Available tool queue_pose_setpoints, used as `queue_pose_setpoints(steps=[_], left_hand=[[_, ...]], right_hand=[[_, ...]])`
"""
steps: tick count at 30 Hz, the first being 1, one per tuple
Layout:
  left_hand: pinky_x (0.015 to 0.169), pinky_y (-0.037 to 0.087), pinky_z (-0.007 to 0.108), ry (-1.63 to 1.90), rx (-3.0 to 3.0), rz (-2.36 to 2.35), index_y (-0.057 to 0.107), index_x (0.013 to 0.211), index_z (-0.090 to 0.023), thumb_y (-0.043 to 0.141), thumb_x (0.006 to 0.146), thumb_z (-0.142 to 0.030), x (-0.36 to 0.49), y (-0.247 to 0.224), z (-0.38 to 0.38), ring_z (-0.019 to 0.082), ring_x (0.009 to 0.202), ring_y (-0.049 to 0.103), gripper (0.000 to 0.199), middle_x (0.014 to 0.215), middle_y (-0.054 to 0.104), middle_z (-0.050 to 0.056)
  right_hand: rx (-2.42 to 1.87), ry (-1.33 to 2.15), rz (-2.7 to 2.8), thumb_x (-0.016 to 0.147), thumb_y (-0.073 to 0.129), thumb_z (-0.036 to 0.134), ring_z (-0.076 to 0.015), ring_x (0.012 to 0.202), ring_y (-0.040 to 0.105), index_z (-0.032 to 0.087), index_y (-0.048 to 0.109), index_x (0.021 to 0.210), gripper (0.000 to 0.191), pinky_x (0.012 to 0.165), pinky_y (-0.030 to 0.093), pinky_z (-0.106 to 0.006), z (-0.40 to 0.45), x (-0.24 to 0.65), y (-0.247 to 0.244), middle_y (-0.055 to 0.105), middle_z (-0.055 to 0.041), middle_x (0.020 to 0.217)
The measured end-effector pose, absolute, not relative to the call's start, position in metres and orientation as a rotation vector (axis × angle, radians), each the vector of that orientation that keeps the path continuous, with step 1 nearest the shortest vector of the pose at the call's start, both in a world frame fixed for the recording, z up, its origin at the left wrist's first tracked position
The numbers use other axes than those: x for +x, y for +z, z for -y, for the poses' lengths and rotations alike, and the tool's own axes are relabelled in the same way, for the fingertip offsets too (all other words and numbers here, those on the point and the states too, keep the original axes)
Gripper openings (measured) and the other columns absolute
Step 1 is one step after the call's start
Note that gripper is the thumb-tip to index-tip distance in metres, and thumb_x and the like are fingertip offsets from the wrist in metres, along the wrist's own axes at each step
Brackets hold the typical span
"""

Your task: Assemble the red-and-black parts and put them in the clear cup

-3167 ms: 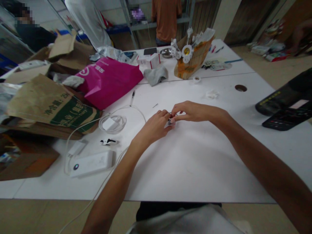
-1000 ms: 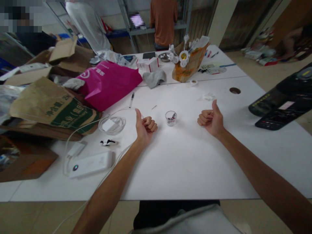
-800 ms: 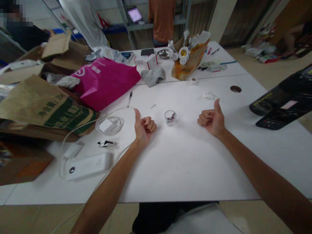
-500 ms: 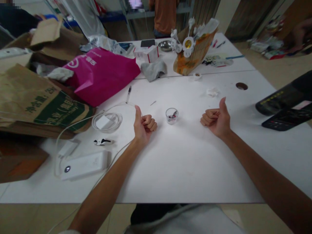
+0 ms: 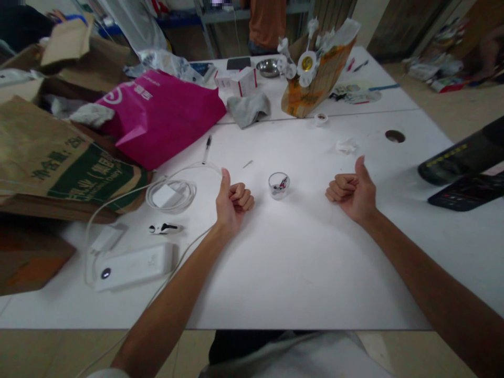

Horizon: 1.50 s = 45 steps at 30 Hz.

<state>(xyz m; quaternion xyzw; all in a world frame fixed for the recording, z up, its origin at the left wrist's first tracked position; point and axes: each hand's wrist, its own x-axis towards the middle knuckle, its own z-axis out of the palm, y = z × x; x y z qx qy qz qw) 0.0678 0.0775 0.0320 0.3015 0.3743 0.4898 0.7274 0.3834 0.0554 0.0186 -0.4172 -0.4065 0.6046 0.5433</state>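
Observation:
Between my two hands a small clear glass cup (image 5: 279, 187) stands upright on the white table (image 5: 299, 283), with small dark, red and white pieces inside. To its left, my left hand (image 5: 233, 202) is curled into a fist with the thumb pointing up; nothing shows in it. My right hand (image 5: 353, 191), on the cup's right, makes the same closed shape with its thumb raised, also holding nothing visible. Neither hand touches the cup. A white-and-black nail clipper-like tool (image 5: 165, 229) lies left of my left forearm.
Left are a white power bank (image 5: 136, 266), coiled cable (image 5: 192, 197), a pen (image 5: 207, 149), a magenta bag (image 5: 169, 115) and a brown paper bag (image 5: 79, 157). Behind lie a grey cloth (image 5: 249, 109) and crumpled tissue (image 5: 347, 146). At right, a dark bottle (image 5: 460, 157) and phone (image 5: 468, 193).
The camera view has shifted slightly. Both hands keep the same closed, thumb-up pose, and the cup stays between them.

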Motion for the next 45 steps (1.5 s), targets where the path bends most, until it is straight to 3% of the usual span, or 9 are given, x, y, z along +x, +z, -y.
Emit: queue_pose_setpoints(steps=[14,25,36,39,41,43,45], left_hand=[[0.043,0.024,0.028,1.081,0.693,-0.851,0.023,0.055,-0.024,0.061,0.102,-0.081,0.071,0.034,-0.076,0.007,0.041,0.022,0.083,0.052,0.016,-0.008],[0.042,0.024,0.027,1.082,0.706,-0.864,0.024,0.055,-0.024,0.065,0.102,-0.077,0.072,0.035,-0.075,0.008,0.043,0.019,0.082,0.053,0.014,-0.008],[0.043,0.023,0.026,1.095,0.841,-0.83,0.023,0.059,-0.023,0.068,0.094,-0.086,0.073,0.028,-0.076,0.007,0.045,0.018,0.085,0.055,0.014,-0.009],[0.045,0.022,0.025,1.195,1.008,-0.891,0.039,0.063,-0.022,0.074,0.096,-0.077,0.074,0.025,-0.075,0.008,0.049,0.025,0.074,0.061,0.027,-0.007],[0.052,0.032,0.024,1.268,1.235,-0.946,0.056,0.075,-0.021,0.081,0.097,-0.066,0.072,0.026,-0.075,0.009,0.058,0.04,0.055,0.07,0.044,-0.004],[0.067,0.046,0.025,1.274,1.541,-0.975,0.071,0.094,-0.022,0.082,0.099,-0.055,0.069,0.032,-0.078,0.013,0.078,0.057,0.036,0.091,0.062,0.002],[0.084,0.054,0.031,1.196,1.861,-0.977,0.078,0.11,-0.024,0.08,0.102,-0.049,0.066,0.042,-0.082,0.019,0.104,0.065,0.026,0.116,0.068,0.008]], right_hand=[[-1.024,1.425,0.99,0.091,0.056,0.097,-0.0125,0.045,0.015,0.027,0.027,0.052,0.085,0.047,0.021,-0.037,-0.055,0.381,0.022,0.013,0.0055,0.05],[-0.963,1.453,0.974,0.099,0.058,0.086,-0.0133,0.046,0.012,0.028,0.03,0.054,0.078,0.046,0.02,-0.037,-0.054,0.383,0.017,0.013,0.006,0.052],[-0.97,1.449,0.968,0.1,0.065,0.078,-0.0115,0.047,0.014,0.026,0.029,0.052,0.08,0.047,0.017,-0.035,-0.056,0.382,0.014,0.015,0.0062,0.051],[-0.971,1.44,0.969,0.1,0.066,0.079,-0.0111,0.047,0.014,0.025,0.027,0.053,0.081,0.047,0.018,-0.035,-0.056,0.382,0.014,0.014,0.0065,0.052],[-0.965,1.439,0.967,0.099,0.067,0.078,-0.0106,0.046,0.015,0.025,0.027,0.052,0.081,0.048,0.017,-0.034,-0.057,0.381,0.014,0.015,0.0067,0.052],[-0.957,1.446,0.964,0.099,0.069,0.076,-0.01,0.046,0.015,0.025,0.027,0.052,0.082,0.048,0.016,-0.034,-0.058,0.381,0.014,0.015,0.0069,0.051],[-0.953,1.45,0.958,0.098,0.073,0.074,-0.0096,0.045,0.017,0.025,0.027,0.052,0.082,0.049,0.016,-0.034,-0.059,0.381,0.014,0.017,0.007,0.05]])
